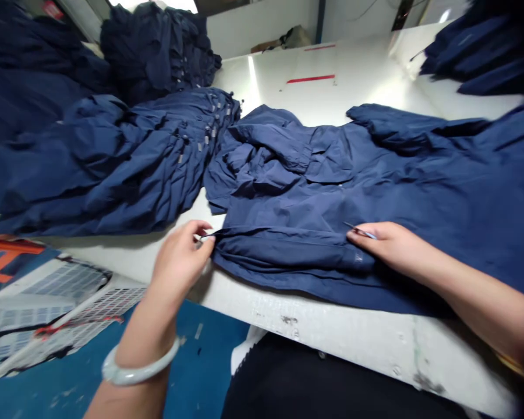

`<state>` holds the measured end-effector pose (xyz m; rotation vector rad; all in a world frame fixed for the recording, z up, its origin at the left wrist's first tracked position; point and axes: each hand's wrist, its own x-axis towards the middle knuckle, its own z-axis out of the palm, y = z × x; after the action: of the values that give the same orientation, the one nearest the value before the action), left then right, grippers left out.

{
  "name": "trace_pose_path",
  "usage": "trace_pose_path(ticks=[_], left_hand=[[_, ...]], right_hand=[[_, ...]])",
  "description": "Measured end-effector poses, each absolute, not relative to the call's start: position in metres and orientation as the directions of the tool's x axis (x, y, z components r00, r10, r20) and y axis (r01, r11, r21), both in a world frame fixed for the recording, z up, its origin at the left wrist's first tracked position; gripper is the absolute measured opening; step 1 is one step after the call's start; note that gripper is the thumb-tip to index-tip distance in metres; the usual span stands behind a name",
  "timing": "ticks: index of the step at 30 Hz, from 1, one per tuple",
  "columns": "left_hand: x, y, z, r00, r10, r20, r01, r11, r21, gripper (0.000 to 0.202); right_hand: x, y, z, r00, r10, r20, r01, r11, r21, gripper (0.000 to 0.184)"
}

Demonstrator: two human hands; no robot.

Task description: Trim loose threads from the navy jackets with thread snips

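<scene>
Head view shows, at the far left, a pile of navy garments (pixel 113 157) lying on the white table (pixel 332 331), with a second dark pile (pixel 157 46) behind it. Below them, on the blue floor, stands a white mesh crate (pixel 48 302).

The left hand (pixel 181 259) comes next, with a pale bracelet (pixel 140 366) on the wrist. Its thumb and fingers are closed in a pinch on the left end of a folded edge of the navy jacket (pixel 332 192), just over the near edge of the table.

The jacket lies spread on the table in front of the person. Its long axis goes from left to right, almost parallel to the near table edge, and its right part runs out of the picture. The crumpled part of it points to the left, toward the first pile, which it nearly touches. The folded edge is stretched straight between the two hands.

The right hand (pixel 388 244) rests flat on this fold, palm down, and its fingers are closed around a small metal tool (pixel 360 231), whose thin tip points left along the fold. What kind of tool it is I cannot tell.

Farther back a red tape strip (pixel 311 78) is on the table, and at the top right lies another navy heap (pixel 484 52).
</scene>
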<state>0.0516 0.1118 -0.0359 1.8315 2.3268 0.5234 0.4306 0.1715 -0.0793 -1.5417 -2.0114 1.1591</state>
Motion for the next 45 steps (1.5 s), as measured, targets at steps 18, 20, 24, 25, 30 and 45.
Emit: trace_pose_path(ticks=[18, 20, 24, 25, 30, 45], left_hand=[[0.256, 0.151, -0.057, 0.39, 0.907, 0.159, 0.764, -0.415, 0.495, 0.022], [0.254, 0.154, -0.059, 0.372, 0.918, 0.136, 0.76, -0.386, 0.524, 0.027], [0.247, 0.153, -0.059, 0.324, 0.943, 0.08, 0.728, -0.303, 0.615, 0.035], [0.246, 0.152, -0.059, 0.313, 0.947, 0.068, 0.716, -0.282, 0.638, 0.036], [0.244, 0.153, -0.055, 0.286, 0.958, 0.023, 0.684, -0.221, 0.695, 0.039], [0.248, 0.162, -0.033, 0.315, 0.941, 0.127, 0.899, -0.338, 0.278, 0.036]], right_hand=[[0.477, 0.15, -0.044, -0.492, 0.855, -0.162, 0.572, 0.177, -0.801, 0.036], [0.499, 0.131, -0.037, -0.461, 0.875, -0.149, 0.707, 0.26, -0.658, 0.036], [0.538, 0.099, -0.036, -0.369, 0.922, -0.12, 0.874, 0.3, -0.383, 0.026], [0.546, 0.096, -0.039, -0.351, 0.928, -0.126, 0.881, 0.281, -0.381, 0.023], [0.573, 0.106, -0.052, -0.256, 0.947, -0.191, 0.82, 0.108, -0.563, 0.03], [0.645, 0.118, -0.055, 0.077, 0.986, -0.149, 0.555, -0.166, -0.815, 0.034]])
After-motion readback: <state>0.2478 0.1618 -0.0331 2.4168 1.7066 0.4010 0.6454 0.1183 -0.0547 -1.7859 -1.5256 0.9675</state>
